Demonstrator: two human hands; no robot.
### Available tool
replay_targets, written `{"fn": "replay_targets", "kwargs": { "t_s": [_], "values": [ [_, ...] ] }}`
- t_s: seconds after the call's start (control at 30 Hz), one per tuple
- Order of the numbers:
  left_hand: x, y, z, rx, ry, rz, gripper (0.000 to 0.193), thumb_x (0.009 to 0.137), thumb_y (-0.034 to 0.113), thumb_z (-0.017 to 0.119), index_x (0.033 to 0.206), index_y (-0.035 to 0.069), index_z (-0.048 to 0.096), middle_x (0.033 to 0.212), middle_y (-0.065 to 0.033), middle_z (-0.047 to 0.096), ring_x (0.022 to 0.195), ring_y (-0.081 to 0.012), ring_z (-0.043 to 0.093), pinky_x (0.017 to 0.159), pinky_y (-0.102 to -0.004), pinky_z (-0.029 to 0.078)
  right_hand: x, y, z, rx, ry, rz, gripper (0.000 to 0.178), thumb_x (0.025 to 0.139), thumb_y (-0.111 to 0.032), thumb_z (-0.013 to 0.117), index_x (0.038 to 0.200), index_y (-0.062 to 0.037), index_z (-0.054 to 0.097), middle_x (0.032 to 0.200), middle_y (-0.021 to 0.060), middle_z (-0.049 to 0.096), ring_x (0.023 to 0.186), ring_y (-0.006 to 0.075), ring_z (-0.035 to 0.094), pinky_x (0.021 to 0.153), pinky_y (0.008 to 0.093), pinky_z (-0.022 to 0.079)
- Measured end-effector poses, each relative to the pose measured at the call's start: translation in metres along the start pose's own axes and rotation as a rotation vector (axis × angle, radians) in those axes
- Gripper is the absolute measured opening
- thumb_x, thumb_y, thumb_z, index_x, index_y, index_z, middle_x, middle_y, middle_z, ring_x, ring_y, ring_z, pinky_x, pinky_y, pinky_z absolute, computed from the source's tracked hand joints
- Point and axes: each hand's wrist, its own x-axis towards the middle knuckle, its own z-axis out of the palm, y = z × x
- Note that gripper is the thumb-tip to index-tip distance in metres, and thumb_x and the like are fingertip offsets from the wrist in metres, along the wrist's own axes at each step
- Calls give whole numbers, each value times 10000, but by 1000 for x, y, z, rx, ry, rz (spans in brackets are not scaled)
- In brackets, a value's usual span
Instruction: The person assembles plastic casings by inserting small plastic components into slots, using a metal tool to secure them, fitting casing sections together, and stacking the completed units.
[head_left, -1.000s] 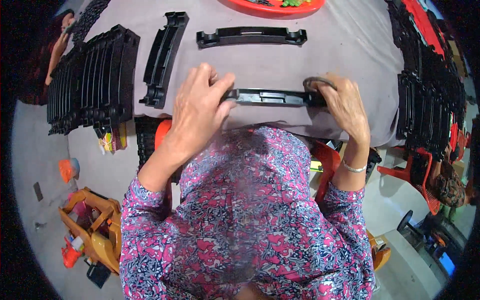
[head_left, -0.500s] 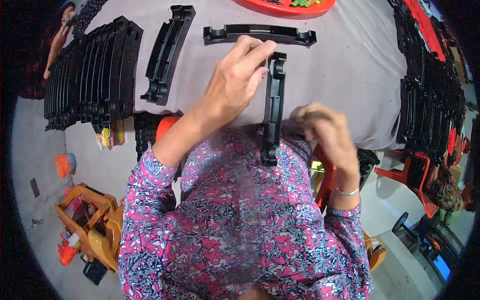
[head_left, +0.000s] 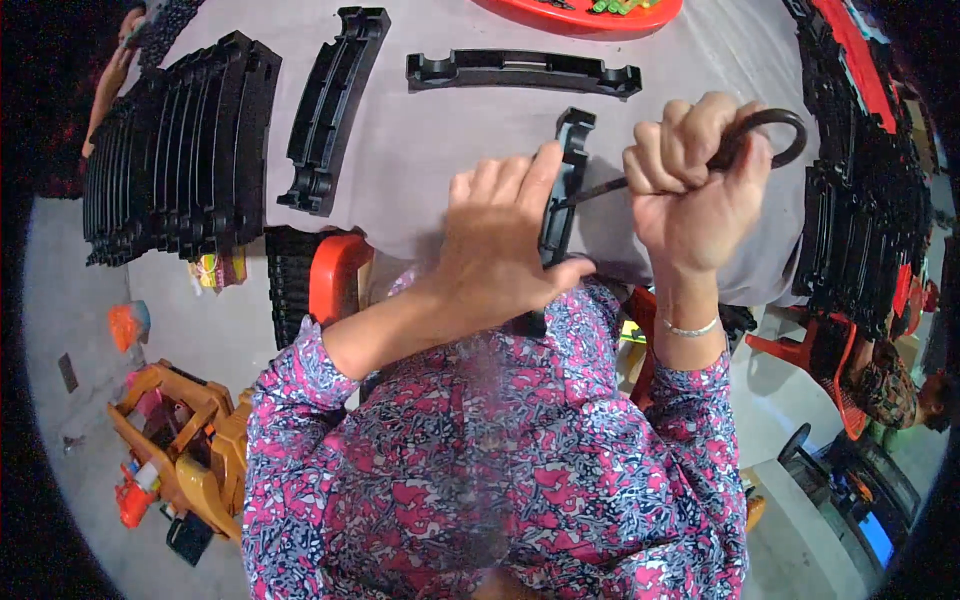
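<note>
A long black plastic bracket lies across the near table edge, its near end against my shirt. My left hand lies over it, fingers stretched out and thumb spread to the right. The hand covers much of the bracket's lower half. Closed in a fist, my right hand grips a dark tool with a looped handle. From the fist a thin shaft points left, and its tip meets the bracket. Whether the tip goes into the bracket, I cannot tell.
Two similar brackets lie farther off: one crosswise, one slanting. Stacked black parts stand at left, more at right. A red tray with green pieces sits at the far edge. A red chair is below the table.
My right hand has risen from the near table edge and now shows the looped tool. My left hand has come down from the bracket's far end onto its middle. The bracket tilts slightly rightward.
</note>
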Motion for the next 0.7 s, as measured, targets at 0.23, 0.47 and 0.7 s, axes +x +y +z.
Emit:
{"fn": "replay_targets", "kwargs": {
  "t_s": [0.23, 0.47, 0.7],
  "values": [
    [21, -2, 6, -35, 15, 19, 888, 608, 212, 785, 1369, -27, 394, 1051, -151, 567, 1020, -320, 538, 889, -459, 381, 15, 4, -14, -102, 101, -12, 461, 1030, -405, 332, 715, -80, 415, 549, -34, 253, 453, 78, 191, 413, 262, 152],
    [42, -7, 21, -124, 124, 137, 862, 621, 151, 748, 1392, -23, 405, 1007, -131, 599, 957, -295, 569, 865, -425, 385, 21, -9, -23, -174, 60, 42, 428, 1015, -409, 366, 705, -114, 380, 579, -44, 260, 501, 74, 194, 435, 241, 152],
    [39, -4, 14, -130, 106, 134, 914, 612, 233, 806, 1394, -12, 401, 1019, -137, 586, 952, -302, 563, 849, -429, 386, 21, -15, -36, -59, 11, 113, 444, 1020, -429, 386, 710, -111, 386, 579, -49, 249, 502, 75, 186, 439, 241, 149]
  ]
}}
